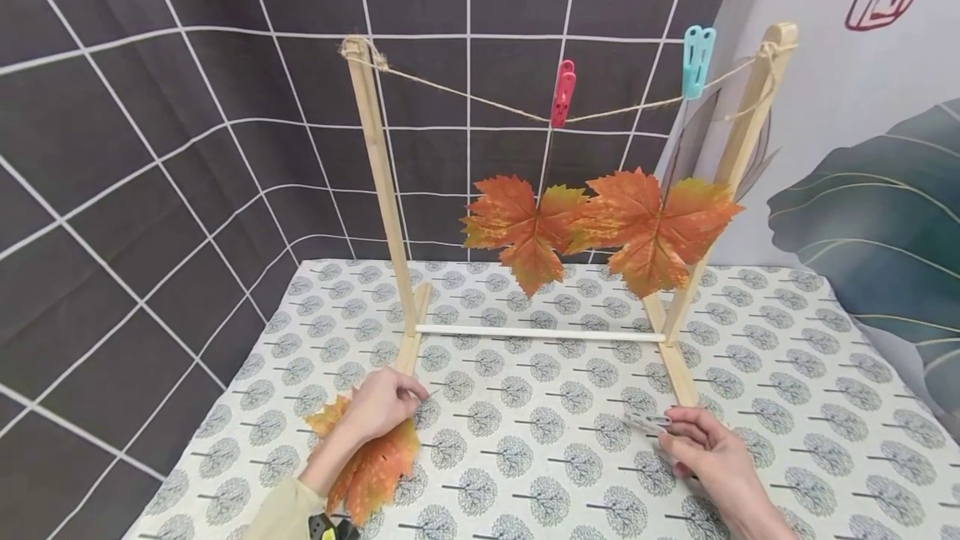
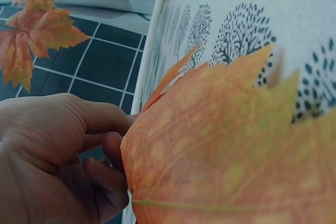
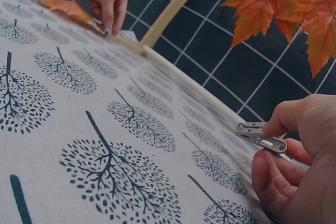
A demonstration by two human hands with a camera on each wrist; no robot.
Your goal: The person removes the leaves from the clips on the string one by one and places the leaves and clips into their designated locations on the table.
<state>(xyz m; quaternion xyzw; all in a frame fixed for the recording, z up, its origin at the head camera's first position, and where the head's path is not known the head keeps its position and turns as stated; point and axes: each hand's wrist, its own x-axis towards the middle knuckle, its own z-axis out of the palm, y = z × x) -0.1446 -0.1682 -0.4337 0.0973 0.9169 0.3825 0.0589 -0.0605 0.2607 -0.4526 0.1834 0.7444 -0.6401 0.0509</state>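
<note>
An orange and yellow artificial maple leaf (image 1: 378, 469) lies under my left hand (image 1: 381, 405), whose thumb and fingertips pinch its thin stem at the left of the table. In the left wrist view the leaf (image 2: 220, 150) fills the right side, and the fingertips are partly hidden behind it. A pale grey clothespin (image 1: 647, 420) is held between the thumb and fingers of my right hand (image 1: 712, 458), near the stand's right foot. The right wrist view shows the same clothespin (image 3: 262, 138) gripped near one end.
A wooden stand with a left post (image 1: 384, 182), a right post (image 1: 742, 140) and a white crossbar (image 1: 540, 332) stands ahead. On its twine (image 1: 465, 93), a pink clothespin (image 1: 562, 95) and a blue clothespin (image 1: 697, 65) hold two maple leaves (image 1: 660, 232). Tree-patterned cloth (image 1: 517, 457) covers the table.
</note>
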